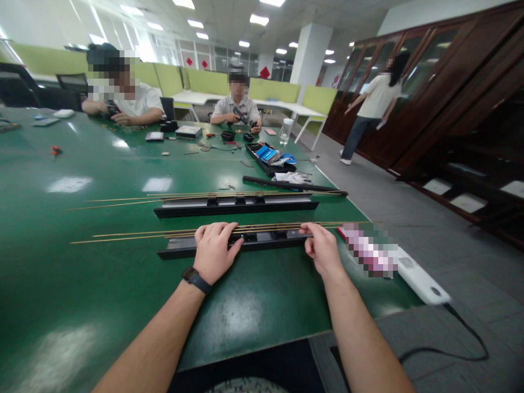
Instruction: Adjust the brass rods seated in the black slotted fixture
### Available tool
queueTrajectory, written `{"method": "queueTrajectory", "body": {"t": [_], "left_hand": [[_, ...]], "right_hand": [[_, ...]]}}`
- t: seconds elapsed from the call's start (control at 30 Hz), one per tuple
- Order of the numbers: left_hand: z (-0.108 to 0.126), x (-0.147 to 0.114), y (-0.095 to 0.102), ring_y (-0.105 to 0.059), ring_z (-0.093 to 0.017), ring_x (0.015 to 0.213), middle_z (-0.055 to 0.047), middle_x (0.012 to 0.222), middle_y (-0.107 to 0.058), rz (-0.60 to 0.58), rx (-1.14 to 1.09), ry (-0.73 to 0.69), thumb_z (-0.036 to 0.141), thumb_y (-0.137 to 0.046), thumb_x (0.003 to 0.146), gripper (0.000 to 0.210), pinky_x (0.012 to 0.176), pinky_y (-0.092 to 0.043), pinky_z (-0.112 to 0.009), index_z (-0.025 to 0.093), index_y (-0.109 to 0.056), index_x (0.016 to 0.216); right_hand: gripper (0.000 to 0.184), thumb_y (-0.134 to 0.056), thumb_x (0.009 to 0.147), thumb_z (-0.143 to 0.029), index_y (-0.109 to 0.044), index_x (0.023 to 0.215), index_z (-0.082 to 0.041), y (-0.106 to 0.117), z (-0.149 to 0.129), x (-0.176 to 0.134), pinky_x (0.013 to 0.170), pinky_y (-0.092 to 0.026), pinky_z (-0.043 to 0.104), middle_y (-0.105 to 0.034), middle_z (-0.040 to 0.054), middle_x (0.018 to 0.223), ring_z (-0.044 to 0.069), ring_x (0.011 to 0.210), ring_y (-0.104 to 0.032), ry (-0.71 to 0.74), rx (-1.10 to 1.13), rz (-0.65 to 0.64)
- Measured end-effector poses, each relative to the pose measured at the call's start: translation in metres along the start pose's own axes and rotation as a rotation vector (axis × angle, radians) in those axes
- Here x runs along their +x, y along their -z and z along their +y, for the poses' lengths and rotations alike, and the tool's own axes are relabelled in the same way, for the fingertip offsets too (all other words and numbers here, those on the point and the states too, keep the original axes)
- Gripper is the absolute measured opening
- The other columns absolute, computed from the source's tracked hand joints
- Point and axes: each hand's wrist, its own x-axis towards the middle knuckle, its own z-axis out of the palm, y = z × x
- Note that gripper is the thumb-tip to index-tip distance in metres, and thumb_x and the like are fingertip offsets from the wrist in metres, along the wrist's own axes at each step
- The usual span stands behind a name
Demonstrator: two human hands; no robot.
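Observation:
A long black rail (178,252) with a grey inner face lies crosswise before me, with black fittings inside it. Several thin brass-coloured rods (135,235) run along its top and stick out past both ends. My left hand (215,248), with a dark watch on the wrist, grips the rail left of its middle; its fingers lie over the far edge and its thumb rests by a black fitting. Near the rail's right end, my right hand (323,248) has its fingers curled, with thumb and index fingertip at the rods. The exact pinch is partly hidden.
Behind lies a second black rail (237,207) with similar rods. Farther back are a black bar (295,185), white gloves (291,177) and a black tray (272,158) with blue packets. A white power strip (423,275) sits at the right edge. Two people sit across; another walks at right.

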Motion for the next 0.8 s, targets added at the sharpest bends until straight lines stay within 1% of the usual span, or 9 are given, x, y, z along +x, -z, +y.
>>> {"method": "queueTrajectory", "body": {"t": [0.3, 0.5, 0.63, 0.8], "left_hand": [[-0.0009, 0.0004, -0.0004, -0.063, -0.029, 0.113, -0.010, 0.120, -0.072, 0.001, 0.001, 0.004, 0.041, -0.063, 0.095, 0.033, 0.102, -0.034, -0.049, 0.026, -0.066, 0.124], [-0.0002, 0.0005, 0.0006, -0.063, -0.028, 0.113, -0.009, 0.119, -0.072, 0.003, 0.000, -0.003, 0.040, -0.063, 0.095, 0.033, 0.101, -0.034, -0.049, 0.026, -0.066, 0.124], [0.0000, -0.0001, 0.0014, -0.063, -0.028, 0.113, -0.009, 0.119, -0.072, 0.004, -0.004, -0.002, 0.040, -0.063, 0.095, 0.033, 0.102, -0.034, -0.049, 0.026, -0.066, 0.124], [-0.0005, -0.0004, 0.0003, -0.063, -0.029, 0.114, -0.010, 0.121, -0.072, -0.001, -0.007, 0.008, 0.041, -0.062, 0.095, 0.033, 0.103, -0.034, -0.050, 0.027, -0.066, 0.125]], "right_hand": [[0.035, -0.076, 0.075, -0.049, -0.073, 0.086, -0.016, 0.0004, 0.0002, 0.0009, 0.027, -0.017, 0.018, -0.072, 0.0053, 0.081, 0.004, 0.033, -0.045, -0.005, 0.009, 0.013], [0.033, -0.076, 0.076, -0.047, -0.072, 0.086, -0.016, 0.0019, 0.0000, 0.0019, 0.028, -0.017, 0.018, -0.071, 0.0042, 0.080, 0.004, 0.034, -0.045, -0.003, 0.013, 0.048], [0.033, -0.076, 0.076, -0.047, -0.072, 0.087, -0.016, 0.0025, 0.0004, 0.0014, 0.028, -0.017, 0.017, -0.071, 0.0033, 0.080, 0.004, 0.034, -0.046, 0.002, 0.007, 0.010], [0.036, -0.076, 0.077, -0.051, -0.072, 0.088, -0.017, 0.0017, 0.0014, -0.0002, 0.028, -0.017, 0.018, -0.074, 0.0041, 0.083, 0.004, 0.033, -0.046, 0.010, -0.013, -0.062]]}}
